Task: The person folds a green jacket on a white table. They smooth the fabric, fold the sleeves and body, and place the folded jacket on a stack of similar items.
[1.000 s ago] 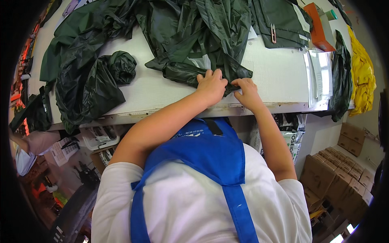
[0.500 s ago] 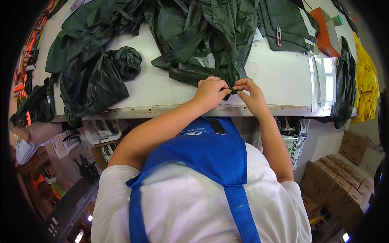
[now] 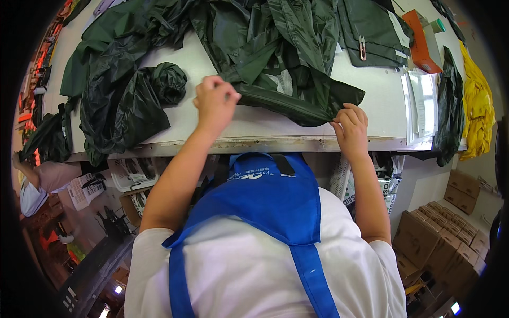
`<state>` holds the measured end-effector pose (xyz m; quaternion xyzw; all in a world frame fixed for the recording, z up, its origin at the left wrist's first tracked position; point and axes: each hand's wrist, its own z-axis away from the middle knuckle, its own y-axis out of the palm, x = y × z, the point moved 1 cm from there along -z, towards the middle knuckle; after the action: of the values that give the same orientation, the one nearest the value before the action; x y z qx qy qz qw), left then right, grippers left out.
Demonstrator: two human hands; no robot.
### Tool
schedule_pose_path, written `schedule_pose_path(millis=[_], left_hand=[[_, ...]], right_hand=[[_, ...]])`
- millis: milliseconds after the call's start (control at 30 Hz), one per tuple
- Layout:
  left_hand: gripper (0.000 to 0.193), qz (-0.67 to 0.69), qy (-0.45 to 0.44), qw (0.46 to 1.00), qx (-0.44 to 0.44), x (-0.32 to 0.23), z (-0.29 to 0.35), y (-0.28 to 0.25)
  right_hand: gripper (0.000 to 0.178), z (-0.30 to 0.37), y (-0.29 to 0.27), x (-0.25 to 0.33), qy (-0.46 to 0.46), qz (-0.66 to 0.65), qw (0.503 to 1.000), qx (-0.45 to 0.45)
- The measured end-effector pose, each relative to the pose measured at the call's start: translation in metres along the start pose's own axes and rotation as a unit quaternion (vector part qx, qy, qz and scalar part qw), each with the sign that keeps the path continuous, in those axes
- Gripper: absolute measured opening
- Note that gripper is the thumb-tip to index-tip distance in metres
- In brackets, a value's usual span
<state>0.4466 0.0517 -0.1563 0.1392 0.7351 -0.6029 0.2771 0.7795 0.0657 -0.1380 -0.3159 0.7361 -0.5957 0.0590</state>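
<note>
A dark green, shiny waterproof garment (image 3: 289, 103) lies bunched on the white table in front of me. Its near edge runs as a stretched band between my two hands. At the band's right end, my right hand (image 3: 352, 127) pinches the cloth between thumb and fingers. My left hand (image 3: 214, 106) is at the left end, fingers curled and slightly blurred, with the thumb side against the cloth. A pale mesh patch (image 3: 282, 82) shows in the folds behind the band. One loose corner of the garment sticks out above my right hand.
More dark green garments (image 3: 119, 100) are heaped at the left. Thread snips (image 3: 362, 47) lie on a folded green stack (image 3: 379, 32) at the right, near an orange box (image 3: 422, 42). Papers (image 3: 421, 106) and yellow cloth (image 3: 477, 100) are farther right. Another person's arm shows far left.
My hands were close together at the garment's lower tip. The left has moved left and away from me, the right slightly right, and the edge between them is now spread out.
</note>
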Motion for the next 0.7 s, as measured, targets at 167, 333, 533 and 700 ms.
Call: schedule_pose_path(millis=[167, 333, 533, 700], left_hand=[[0.021, 0.097, 0.021, 0.995, 0.031, 0.026, 0.01, -0.011], [0.073, 0.292, -0.26, 0.919, 0.045, 0.028, -0.013, 0.017], [0.045, 0.219, -0.237, 0.909, 0.264, 0.055, -0.03, 0.055], [0.034, 0.195, -0.14, 0.965, 0.106, 0.039, -0.008, 0.046]], right_hand=[[0.016, 0.009, 0.001, -0.009, -0.002, -0.021, 0.997, 0.076], [0.009, -0.016, -0.003, -0.028, 0.025, -0.165, 0.922, 0.349], [0.019, -0.112, 0.028, -0.143, 0.164, -0.18, 0.969, -0.041], [0.047, -0.166, 0.077, -0.194, 0.328, 0.097, 0.939, -0.033]])
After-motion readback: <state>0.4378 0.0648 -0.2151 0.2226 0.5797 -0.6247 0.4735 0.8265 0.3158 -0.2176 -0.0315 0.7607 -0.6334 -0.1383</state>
